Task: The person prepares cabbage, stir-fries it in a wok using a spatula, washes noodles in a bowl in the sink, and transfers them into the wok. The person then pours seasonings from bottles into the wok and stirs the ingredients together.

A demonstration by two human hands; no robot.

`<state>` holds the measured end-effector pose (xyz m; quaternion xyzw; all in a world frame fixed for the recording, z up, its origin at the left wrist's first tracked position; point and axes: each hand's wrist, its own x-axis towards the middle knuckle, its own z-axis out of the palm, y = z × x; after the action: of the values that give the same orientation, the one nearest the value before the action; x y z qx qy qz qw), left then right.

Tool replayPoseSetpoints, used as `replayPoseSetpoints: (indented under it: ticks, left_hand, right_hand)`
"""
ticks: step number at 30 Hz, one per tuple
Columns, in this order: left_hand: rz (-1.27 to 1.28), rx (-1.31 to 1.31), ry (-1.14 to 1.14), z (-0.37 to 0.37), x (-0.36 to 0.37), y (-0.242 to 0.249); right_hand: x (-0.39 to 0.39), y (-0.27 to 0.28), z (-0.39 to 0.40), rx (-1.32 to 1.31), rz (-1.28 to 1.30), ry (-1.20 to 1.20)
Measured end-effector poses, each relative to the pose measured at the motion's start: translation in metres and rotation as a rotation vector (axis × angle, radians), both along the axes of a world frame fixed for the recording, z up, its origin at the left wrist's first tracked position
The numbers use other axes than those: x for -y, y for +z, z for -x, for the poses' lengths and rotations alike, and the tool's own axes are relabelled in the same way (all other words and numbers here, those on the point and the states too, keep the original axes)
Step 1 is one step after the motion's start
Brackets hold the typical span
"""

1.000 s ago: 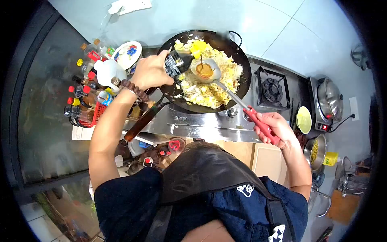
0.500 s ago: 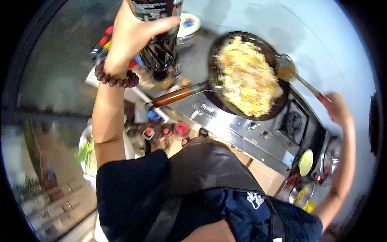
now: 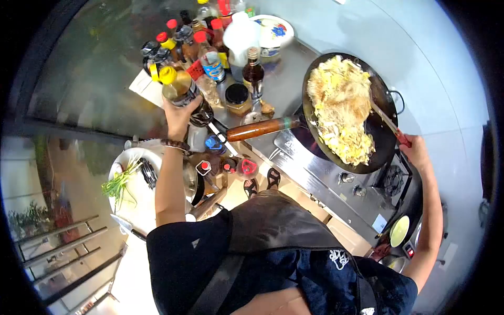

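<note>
My left hand (image 3: 179,115) is wrapped round the lower part of a sauce bottle (image 3: 182,88) with a yellow cap and dark liquid inside. It holds the bottle roughly upright, close to the crowd of seasoning bottles. My right hand (image 3: 416,151) grips the red handle end of a ladle (image 3: 387,118), whose bowl is hidden in the food. That food (image 3: 340,94), a heap of pale shreds and yellow egg-like pieces with browned patches, lies in a dark wok (image 3: 387,144) on the stove. The wooden wok handle (image 3: 262,128) points left, free of both hands.
Beside my left hand stand a dark glass bottle (image 3: 253,71), a black-lidded jar (image 3: 238,100), a white jug (image 3: 242,37) and a flowered lidded pot (image 3: 275,32). Spring onions (image 3: 121,186) and a knife (image 3: 126,226) lie at left. A green bowl (image 3: 399,231) sits lower right.
My left hand has lowered the bottle from a raised, neck-down tilt to upright by the other bottles. The ladle has moved from the wok's right rim into the food, which is now bunched differently.
</note>
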<state>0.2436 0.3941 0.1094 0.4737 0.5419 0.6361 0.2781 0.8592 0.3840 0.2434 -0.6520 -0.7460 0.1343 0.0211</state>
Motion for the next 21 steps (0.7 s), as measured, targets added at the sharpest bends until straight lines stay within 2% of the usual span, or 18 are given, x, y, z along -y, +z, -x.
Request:
replayPoseSetpoints:
  ticks: [1, 2, 4, 6, 7, 8, 10, 12, 14, 15, 16, 17, 18, 19, 20, 21]
  left_hand:
    - [0.029, -0.007, 0.041, 0.001, -0.005, -0.028]
    - [0.031, -0.098, 0.064, 0.001, -0.010, -0.047]
    - [0.002, 0.085, 0.012, -0.011, -0.016, -0.072]
    - [-0.031, -0.057, 0.108, -0.017, -0.024, -0.085]
    - [-0.066, 0.054, 0.074, -0.022, -0.031, -0.082]
    - [-0.079, 0.005, 0.120, -0.021, -0.042, -0.093]
    - [-0.058, 0.055, 0.165, -0.034, -0.058, -0.077]
    - [-0.122, 0.017, 0.277, -0.045, -0.077, -0.075]
    - [-0.081, 0.021, 0.198, -0.051, -0.077, -0.067]
    - [-0.121, -0.138, 0.104, -0.045, -0.077, -0.074]
    - [-0.167, -0.294, 0.013, -0.038, -0.079, -0.082]
    - [-0.146, 0.022, -0.130, -0.030, -0.077, -0.097]
    - [-0.180, -0.344, -0.090, -0.017, -0.061, -0.093]
    - [0.035, -0.112, -0.166, -0.014, -0.031, -0.075]
    - [0.179, -0.135, -0.148, -0.007, -0.009, -0.061]
    - [0.172, -0.066, -0.081, -0.013, 0.015, -0.041]
  right_hand:
    - [0.010, 0.014, 0.023, 0.251, -0.065, 0.105]
    - [0.023, 0.025, 0.042, 0.260, -0.061, 0.073]
    - [0.058, 0.046, 0.072, 0.655, -0.295, 0.330]
    - [0.096, 0.058, 0.096, 0.889, -0.202, 0.364]
    - [0.111, 0.060, 0.109, 0.928, -0.172, 0.408]
    - [0.120, 0.060, 0.121, 0.962, -0.141, 0.458]
    - [0.113, 0.030, 0.131, 0.774, -0.213, 0.366]
    - [0.082, 0.003, 0.134, 0.930, -0.354, 0.463]
    - [0.066, -0.014, 0.122, 0.920, -0.250, 0.203]
    - [0.062, -0.002, 0.115, 0.933, -0.262, 0.211]
    - [0.070, 0.022, 0.120, 0.831, -0.265, 0.224]
    - [0.088, 0.039, 0.129, 0.907, -0.305, 0.267]
    - [0.115, 0.052, 0.140, 0.978, -0.337, 0.312]
    - [0.137, 0.066, 0.152, 0.995, -0.242, 0.365]
    - [0.148, 0.074, 0.159, 1.007, -0.149, 0.416]
    - [0.150, 0.060, 0.158, 0.935, -0.188, 0.403]
